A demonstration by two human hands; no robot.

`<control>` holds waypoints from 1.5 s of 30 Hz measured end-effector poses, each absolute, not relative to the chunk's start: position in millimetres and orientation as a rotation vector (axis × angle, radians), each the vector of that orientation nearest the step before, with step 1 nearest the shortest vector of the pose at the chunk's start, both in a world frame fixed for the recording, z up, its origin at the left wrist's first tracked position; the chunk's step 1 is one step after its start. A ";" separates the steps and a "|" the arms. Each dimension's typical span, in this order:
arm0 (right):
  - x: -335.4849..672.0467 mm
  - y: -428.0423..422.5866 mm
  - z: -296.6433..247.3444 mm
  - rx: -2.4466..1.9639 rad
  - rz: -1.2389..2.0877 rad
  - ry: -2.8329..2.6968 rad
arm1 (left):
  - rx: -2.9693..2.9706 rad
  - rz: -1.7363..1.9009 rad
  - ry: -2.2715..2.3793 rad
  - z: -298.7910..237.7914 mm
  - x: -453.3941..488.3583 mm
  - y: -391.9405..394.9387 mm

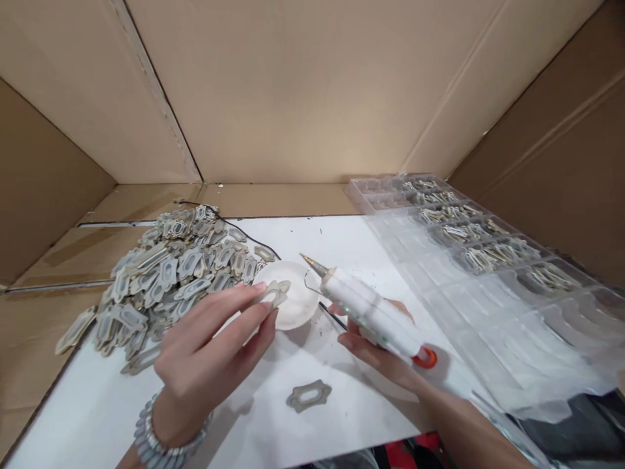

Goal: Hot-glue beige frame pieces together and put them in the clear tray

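My left hand (219, 345) pinches a small greyish frame-shaped plate (277, 294) with scalloped ends and an oblong opening, over the edge of a shallow white dish (299, 316). My right hand (375, 345) is wrapped round a white hot glue gun (374, 309), its brass-coloured nozzle pointing up and left above the dish. A bent wire stands out near the nozzle, and a red ring is at the gun's rear end. Below the dish, a second frame-shaped plate (309, 396) lies flat on the white table surface (263, 423), between my hands.
On the left is a large heap of similar plates (166, 273). A black cord (239, 229) runs from the heap towards the dish. To the right sits a clear compartment box (469, 286), several compartments holding plates. Cardboard walls (303, 98) enclose the back and sides.
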State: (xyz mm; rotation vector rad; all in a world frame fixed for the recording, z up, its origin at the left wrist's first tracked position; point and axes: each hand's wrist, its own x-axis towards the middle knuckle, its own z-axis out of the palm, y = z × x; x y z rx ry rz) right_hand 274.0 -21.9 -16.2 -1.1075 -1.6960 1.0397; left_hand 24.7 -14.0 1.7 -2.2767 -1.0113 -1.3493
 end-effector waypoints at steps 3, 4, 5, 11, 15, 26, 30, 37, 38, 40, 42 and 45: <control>274.0 -23.6 -14.6 -1.035 0.952 -1.791 | -2.231 -1.292 -1.011 1.1 20.2 -12.8; 274.2 -24.1 -13.7 -1.023 0.927 -1.820 | -2.220 -1.285 -1.001 1.0 19.4 -12.7; 274.5 -24.4 -12.7 -1.016 0.911 -1.840 | -2.206 -1.282 -0.992 1.1 18.7 -12.7; 274.1 -20.2 -11.7 -0.950 0.919 -1.949 | -2.141 -1.262 -1.013 5.0 18.2 -12.4; 272.6 -17.5 -19.7 -0.945 0.906 -1.970 | -2.150 -1.252 -0.990 5.2 19.0 -12.0; 273.5 -18.7 -24.9 -1.060 0.932 -1.982 | -2.179 -1.190 -0.961 0.1 16.6 -12.1; 274.1 -19.0 -24.1 -1.091 0.958 -1.978 | -2.189 -1.193 -0.962 -1.2 15.9 -13.4; 272.0 -18.2 -21.1 -1.043 0.969 -1.945 | -2.158 -1.175 -0.932 -0.4 19.6 -12.8; 271.6 -18.4 -19.5 -1.041 0.965 -1.946 | -2.153 -1.179 -0.925 0.2 20.2 -12.7; 270.8 -19.0 -15.5 -1.053 0.962 -1.952 | -2.160 -1.180 -0.914 1.3 20.9 -12.6; 270.4 -19.5 -12.3 -1.085 0.965 -1.953 | -2.166 -1.182 -0.916 1.9 21.0 -12.7; 270.6 -19.2 -12.2 -1.093 0.970 -1.954 | -2.163 -1.177 -0.926 1.6 20.9 -12.9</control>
